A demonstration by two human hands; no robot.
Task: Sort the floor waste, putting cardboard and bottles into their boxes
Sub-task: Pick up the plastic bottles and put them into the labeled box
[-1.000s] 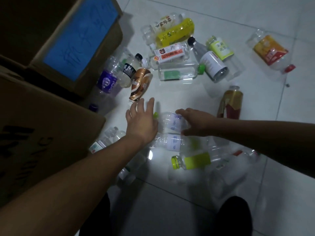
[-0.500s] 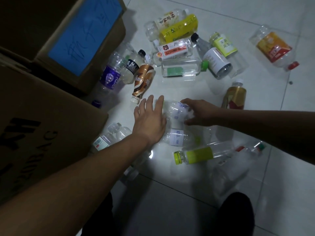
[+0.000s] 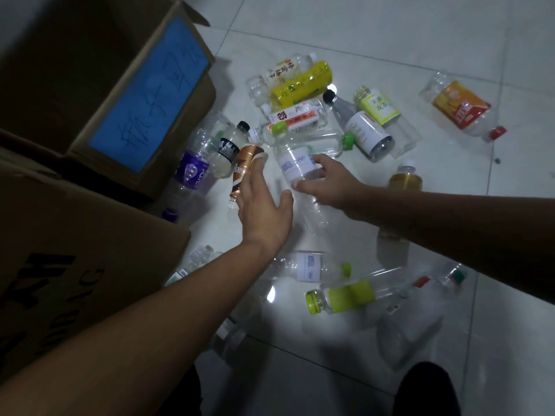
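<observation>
Compared with a moment earlier, the right hand (image 3: 327, 183) had curled around the clear white-label bottle (image 3: 295, 166) and seemingly lifted it from the floor, the left hand (image 3: 264, 205) staying flat and empty beside it, so the blue-labelled box (image 3: 144, 94) probably came next.

Left side blocked, room at top and far right.
Blue-label box (image 3: 120, 94) and near box (image 3: 75, 250) wall the left, purple-label bottle (image 3: 192, 172) just beside them. Bottle pile (image 3: 303, 85) fills the middle, where right hand (image 3: 327, 184) grips clear bottle (image 3: 295, 166). Bare floor (image 3: 390, 34) beyond, bar one orange-label bottle (image 3: 461, 108).
</observation>
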